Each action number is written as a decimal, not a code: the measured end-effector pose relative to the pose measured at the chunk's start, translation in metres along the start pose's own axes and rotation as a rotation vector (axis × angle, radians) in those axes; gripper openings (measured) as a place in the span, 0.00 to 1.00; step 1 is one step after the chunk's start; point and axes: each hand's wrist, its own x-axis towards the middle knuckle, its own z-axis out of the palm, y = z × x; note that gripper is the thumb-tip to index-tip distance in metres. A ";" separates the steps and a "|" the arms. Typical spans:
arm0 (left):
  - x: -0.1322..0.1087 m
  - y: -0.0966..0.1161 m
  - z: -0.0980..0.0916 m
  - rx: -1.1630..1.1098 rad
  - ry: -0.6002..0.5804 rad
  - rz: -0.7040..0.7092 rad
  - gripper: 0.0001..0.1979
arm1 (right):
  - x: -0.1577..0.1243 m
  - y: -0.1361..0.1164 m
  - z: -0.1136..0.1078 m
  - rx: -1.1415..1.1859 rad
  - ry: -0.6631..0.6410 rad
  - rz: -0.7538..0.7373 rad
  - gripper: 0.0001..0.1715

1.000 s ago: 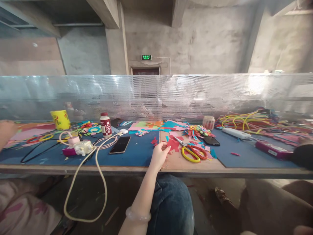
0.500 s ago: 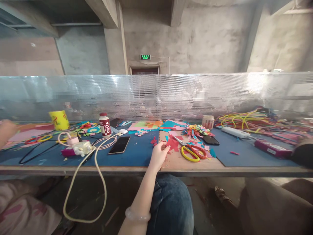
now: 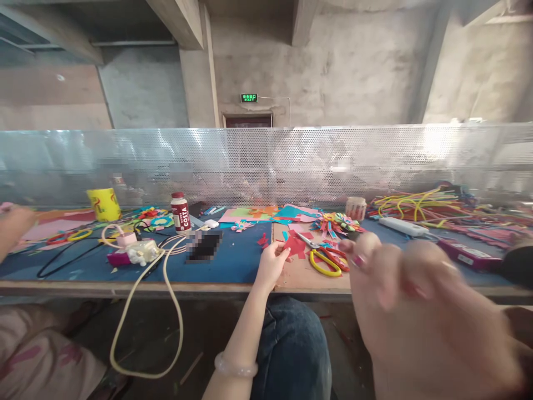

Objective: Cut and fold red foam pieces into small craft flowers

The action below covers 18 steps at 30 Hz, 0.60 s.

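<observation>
My left hand [image 3: 273, 264] rests at the front of the table, its fingers pinched on a piece of red paper [image 3: 296, 245]. Just to the right lie scissors [image 3: 326, 262] with one yellow and one red handle, their blades pointing towards the red paper. Large and close to the camera, my right hand [image 3: 420, 300] is raised at the right with its fingers curled. It is blurred, and whether anything is in it does not show. Behind the scissors sits a bunch of colourful paper flowers [image 3: 336, 223].
On the left are a COSTA bottle [image 3: 180, 213], a yellow tape roll [image 3: 103, 204], a power strip with plugs [image 3: 139, 253] and a cable loop hanging off the edge. Bundled coloured strips [image 3: 420, 205] lie at the right. A co-worker's hand [image 3: 15, 225] shows at far left.
My right hand has come into view at the lower right, covering the dark phone and part of the table. My left hand stays on the red paper. The co-worker's hand at left has shifted slightly.
</observation>
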 end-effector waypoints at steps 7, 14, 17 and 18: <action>0.003 -0.002 0.000 -0.079 0.009 0.006 0.06 | 0.045 0.095 0.006 -0.388 0.120 0.134 0.10; -0.003 0.008 -0.002 -0.124 0.016 -0.004 0.07 | 0.036 0.182 -0.012 -0.565 0.006 0.205 0.23; -0.004 0.010 -0.002 -0.130 0.005 -0.012 0.06 | 0.036 0.186 -0.014 -0.475 -0.071 0.284 0.17; -0.005 0.010 -0.001 -0.136 0.005 -0.015 0.05 | 0.036 0.185 -0.015 -0.469 -0.085 0.292 0.15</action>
